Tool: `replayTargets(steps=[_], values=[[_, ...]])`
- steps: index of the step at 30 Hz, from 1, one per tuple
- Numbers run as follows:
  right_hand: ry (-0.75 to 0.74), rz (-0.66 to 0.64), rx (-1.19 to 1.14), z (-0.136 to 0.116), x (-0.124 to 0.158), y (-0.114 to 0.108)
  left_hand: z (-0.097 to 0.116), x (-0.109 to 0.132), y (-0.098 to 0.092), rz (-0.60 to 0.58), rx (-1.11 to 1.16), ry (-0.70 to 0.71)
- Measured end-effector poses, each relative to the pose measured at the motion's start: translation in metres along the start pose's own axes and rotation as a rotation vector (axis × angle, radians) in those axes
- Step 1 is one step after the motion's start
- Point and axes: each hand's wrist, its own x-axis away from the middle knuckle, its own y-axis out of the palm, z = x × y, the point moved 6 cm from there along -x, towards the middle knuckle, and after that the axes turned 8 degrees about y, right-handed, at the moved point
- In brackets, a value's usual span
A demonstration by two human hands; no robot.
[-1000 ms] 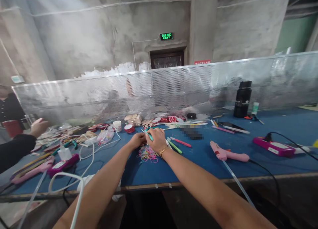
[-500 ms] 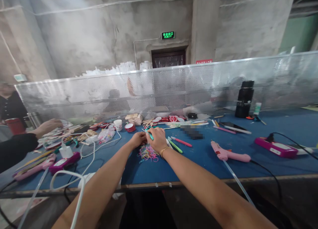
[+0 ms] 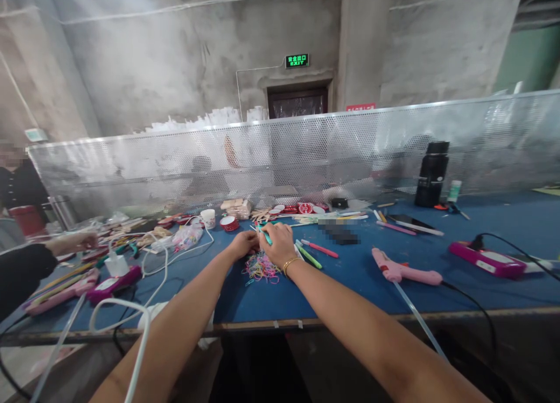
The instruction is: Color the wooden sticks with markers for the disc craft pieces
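Observation:
My right hand (image 3: 279,244) is closed around a slim teal pen-shaped tool (image 3: 265,235) with a thin pale tip pointing up and left. Close beside it, my left hand (image 3: 245,244) has its fingers pinched together near that tip. What those fingers hold is too small to make out. Just below both hands lies a loose pile of small multicoloured rubber bands (image 3: 261,269) on the blue tabletop (image 3: 280,304). To the right of my right hand are a green pen-like stick (image 3: 310,255) and a pink one (image 3: 321,249).
A pink glue gun (image 3: 402,270) lies to the right, near a purple power box (image 3: 486,259) and black bottle (image 3: 432,174). Left are another glue gun (image 3: 65,295), white cable (image 3: 165,274) and a co-worker's hand (image 3: 76,244). Behind stand a paper cup (image 3: 207,218) and a perforated metal screen (image 3: 297,158).
The teal tool has tilted a little steeper in my right hand. My left hand stays almost in place. The co-worker's hand has moved down and to the left.

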Motion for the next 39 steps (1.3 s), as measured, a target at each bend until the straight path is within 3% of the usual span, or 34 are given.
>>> replayTargets(steps=[5, 18, 39], values=[[-0.050, -0.004, -0.015, -0.0042, 0.0011, 0.0030, -0.0014, -0.0011, -0.0010, 0.013, -0.007, 0.015], [0.031, 0.015, 0.001, 0.0029, -0.0004, 0.0006, 0.0008, 0.0016, 0.0010, 0.019, 0.025, -0.028], [-0.024, 0.016, -0.031, 0.0002, 0.0002, 0.0031, -0.0063, -0.0044, 0.0006, -0.023, 0.022, 0.018]])
